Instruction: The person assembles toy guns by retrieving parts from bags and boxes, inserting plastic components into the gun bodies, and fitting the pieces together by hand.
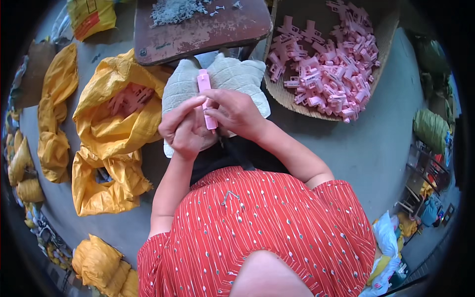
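Over my lap, a pink plastic toy gun (204, 81) is held upright in the picture, its narrow edge toward me. My left hand (185, 129) is closed on its left side, thumb and fingers near its middle. From the right, my right hand (236, 113) pinches the same middle part with thumb and forefinger. Fingers hide the centre of the toy. Beneath the hands lies a pale quilted cloth (245, 79). To the right, a wide woven basket (292, 103) carries a heap of similar pink toy guns (336, 74).
Ahead stands a worn brown stool (198, 39) bearing small whitish plastic parts (178, 11). At left, an open yellow sack (106, 131) contains more pink pieces (129, 99); another open yellow sack (109, 195) sits nearer. A yellow bundle (99, 262) lies lower left, a green sack (430, 129) far right.
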Motion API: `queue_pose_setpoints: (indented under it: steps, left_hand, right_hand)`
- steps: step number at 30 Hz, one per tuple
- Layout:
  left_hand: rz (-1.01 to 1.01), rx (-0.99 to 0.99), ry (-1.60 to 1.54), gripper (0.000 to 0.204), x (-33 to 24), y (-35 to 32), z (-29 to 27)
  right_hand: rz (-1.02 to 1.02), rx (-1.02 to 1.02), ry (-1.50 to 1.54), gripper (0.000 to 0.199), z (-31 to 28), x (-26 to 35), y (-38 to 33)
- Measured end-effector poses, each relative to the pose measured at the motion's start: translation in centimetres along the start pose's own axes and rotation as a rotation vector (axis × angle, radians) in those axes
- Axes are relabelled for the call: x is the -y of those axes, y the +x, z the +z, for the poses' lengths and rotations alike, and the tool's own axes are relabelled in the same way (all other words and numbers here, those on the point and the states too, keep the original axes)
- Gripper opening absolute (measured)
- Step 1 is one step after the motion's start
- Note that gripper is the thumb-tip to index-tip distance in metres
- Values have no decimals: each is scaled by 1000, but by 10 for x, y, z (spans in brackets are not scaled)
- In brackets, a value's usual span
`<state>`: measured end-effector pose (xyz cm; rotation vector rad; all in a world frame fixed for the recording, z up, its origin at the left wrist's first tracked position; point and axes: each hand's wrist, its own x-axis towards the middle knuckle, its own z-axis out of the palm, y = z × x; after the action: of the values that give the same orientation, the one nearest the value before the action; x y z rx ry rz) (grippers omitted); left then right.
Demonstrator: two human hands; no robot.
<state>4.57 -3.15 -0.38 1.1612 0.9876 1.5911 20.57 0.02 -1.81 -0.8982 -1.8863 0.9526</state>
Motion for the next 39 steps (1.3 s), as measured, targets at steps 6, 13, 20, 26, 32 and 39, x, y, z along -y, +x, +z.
queue_pose_setpoints:
  steps: [6,13,20,26,32,39]
  left_hand:
    - [-23,136,44,34,-7,9,1]
    - [-38,85,32,33,-7,16,9]
    - [-52,-32,225,34,23,12,4]
    - [120,36,493,27,15,-11,12]
    - [-45,74,949,31,-21,18,3]
    - [-145,391,1228,54,22,22,22]
  right_hand:
    - [-50,-33,-134,47,11,-2,5]
    - [85,190,-328,33,7,-12,2]
    - [60,176,-281,23,19,-37,-1]
    - [13,219,92,24,-30,-51,-2]
    - [497,-573,-416,18,-155,-199,-71]
    - [821,-55,-1189,66,-324,-443,-310]
